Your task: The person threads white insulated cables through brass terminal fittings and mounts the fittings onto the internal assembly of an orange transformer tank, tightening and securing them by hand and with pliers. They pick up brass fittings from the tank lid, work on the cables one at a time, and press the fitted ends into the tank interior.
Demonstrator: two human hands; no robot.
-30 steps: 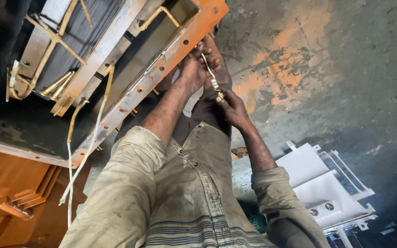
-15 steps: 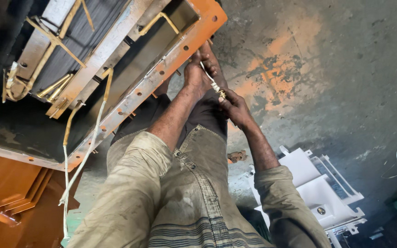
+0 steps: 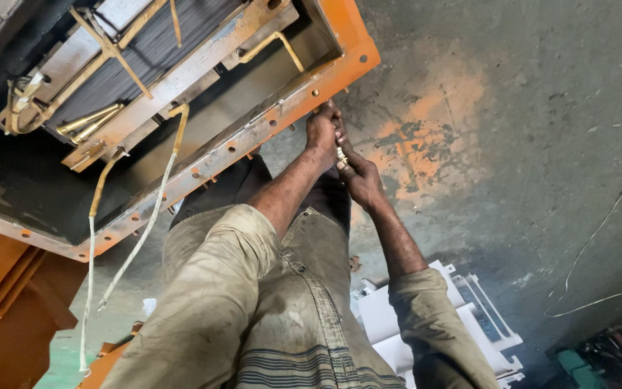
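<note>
Near the frame's upper centre, the left hand (image 3: 323,131) is gripping the orange flange (image 3: 268,130) running diagonally, while the right hand (image 3: 360,179), just below-right, is pinching a small bolt (image 3: 341,155).

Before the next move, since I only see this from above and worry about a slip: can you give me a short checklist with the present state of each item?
1. Left hand on the orange flange of the metal tank: ok, it rests at the rim.
2. Right hand gripping the small metal piece: ok, fingers closed around it.
3. Piece lined up with a flange hole: cannot tell, the hands hide it.
4. Hanging white cords away from the hands: ok, they hang further left.
5. White frame on the floor clear of the arms: ok, it lies below the right elbow.
</note>
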